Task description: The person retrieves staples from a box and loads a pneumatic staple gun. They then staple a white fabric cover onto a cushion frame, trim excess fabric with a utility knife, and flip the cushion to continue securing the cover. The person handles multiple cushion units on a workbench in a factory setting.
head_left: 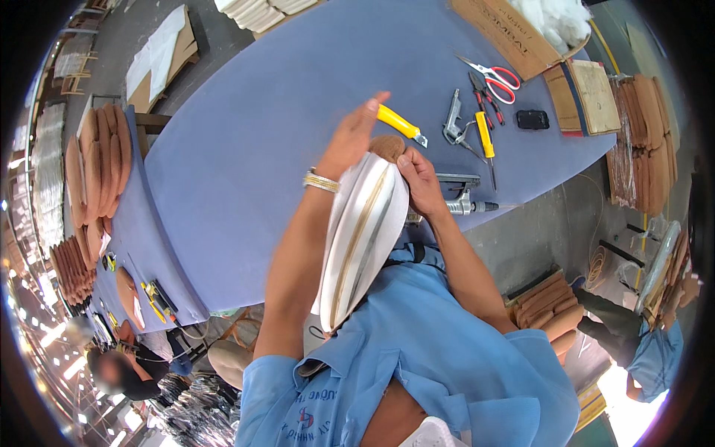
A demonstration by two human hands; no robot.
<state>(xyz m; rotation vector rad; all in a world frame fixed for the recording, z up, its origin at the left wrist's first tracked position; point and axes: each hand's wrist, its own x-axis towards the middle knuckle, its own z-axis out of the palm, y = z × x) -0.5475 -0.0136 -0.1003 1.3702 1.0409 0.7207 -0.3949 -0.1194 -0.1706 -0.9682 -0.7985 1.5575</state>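
Observation:
A long padded piece [350, 238] leans upright against my front. Its white backing faces me, with a tan strip down the middle and brown fabric [387, 147] at the top end. My right hand [421, 179] is closed on its upper edge, thumb pressing near the brown end. Raised beside the top of the pad is my left hand [354, 134], smeared by motion, so its grip does not show clearly. Next to the left fingertips, a yellow utility knife [399, 121] appears to lie on the blue-covered table [246, 156], its handle end partly behind the hand.
Right of the knife lie a grey air blow gun [453, 119], a yellow-handled screwdriver [485, 136], pliers [480, 93], red-handled scissors [497, 78] and a black phone [532, 119]. A metal air tool [465, 203] sits near my right forearm. Cardboard boxes [506, 33] stand far right.

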